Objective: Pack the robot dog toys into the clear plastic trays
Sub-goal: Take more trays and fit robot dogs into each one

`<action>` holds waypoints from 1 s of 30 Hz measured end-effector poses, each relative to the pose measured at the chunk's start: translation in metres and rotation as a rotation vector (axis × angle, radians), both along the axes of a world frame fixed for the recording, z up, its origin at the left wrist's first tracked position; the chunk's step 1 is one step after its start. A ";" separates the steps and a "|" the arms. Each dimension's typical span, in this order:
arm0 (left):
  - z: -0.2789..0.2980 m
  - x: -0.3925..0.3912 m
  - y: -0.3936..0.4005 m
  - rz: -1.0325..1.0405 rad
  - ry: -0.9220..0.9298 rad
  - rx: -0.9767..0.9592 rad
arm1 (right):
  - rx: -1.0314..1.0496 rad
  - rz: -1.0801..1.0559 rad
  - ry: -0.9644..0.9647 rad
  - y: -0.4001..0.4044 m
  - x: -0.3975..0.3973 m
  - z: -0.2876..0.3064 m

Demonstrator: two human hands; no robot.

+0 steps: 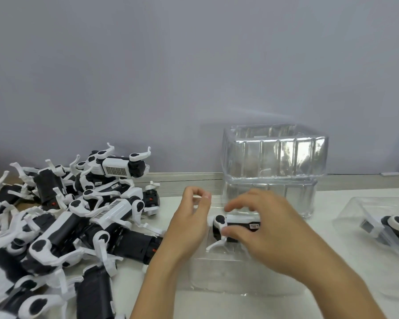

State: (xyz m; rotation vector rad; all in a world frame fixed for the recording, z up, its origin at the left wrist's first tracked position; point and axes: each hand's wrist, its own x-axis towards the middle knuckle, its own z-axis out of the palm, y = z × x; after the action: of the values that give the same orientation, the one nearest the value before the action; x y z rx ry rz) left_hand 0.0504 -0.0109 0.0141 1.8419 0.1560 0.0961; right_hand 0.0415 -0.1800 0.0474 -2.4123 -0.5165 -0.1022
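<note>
While the right hand point(263, 229) holds a robot dog toy point(234, 227) over the near clear tray point(228, 279), thumb on the near side and fingers curled over the top, the left hand point(189, 224) sits just left of it with thumb and forefinger tips pinched together; whether they grip the tray's far rim cannot be told. The main risk, as a judgement, is a splayed white leg point(213, 245) catching on the tray wall, which would tilt the toy or shift the light tray across the white table point(217, 305). A second risk is the left forearm brushing the pile of unpacked robot dog toys point(62, 226), which lies very close on the left and whose legs interlock, so one snagged piece could drag others. Open room is narrow: the stack of empty trays point(274, 166) stands just beyond the hands, and a packed tray point(355, 210) holding another toy lies to the right. Free table surface remains only at the near edge.
</note>
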 end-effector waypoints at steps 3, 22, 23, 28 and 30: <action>-0.003 0.003 0.000 0.034 0.026 -0.073 | -0.047 -0.020 -0.028 0.016 0.000 -0.012; -0.006 0.004 0.004 0.110 0.014 0.090 | 0.219 -0.161 -0.114 -0.020 0.019 -0.017; -0.005 0.004 0.004 0.111 -0.012 0.085 | 0.230 -0.185 -0.147 -0.026 0.020 -0.016; 0.005 0.000 0.005 0.058 -0.193 0.043 | 0.312 -0.200 -0.095 -0.045 0.022 -0.017; 0.008 -0.001 0.005 0.042 -0.271 0.034 | 0.381 -0.189 -0.062 -0.047 0.022 -0.017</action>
State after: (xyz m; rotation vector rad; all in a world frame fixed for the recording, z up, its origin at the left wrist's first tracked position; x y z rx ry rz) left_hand 0.0495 -0.0063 0.0224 1.8397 0.0034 0.3778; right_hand 0.0632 -0.2268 0.0306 -2.0819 -0.2662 -0.3283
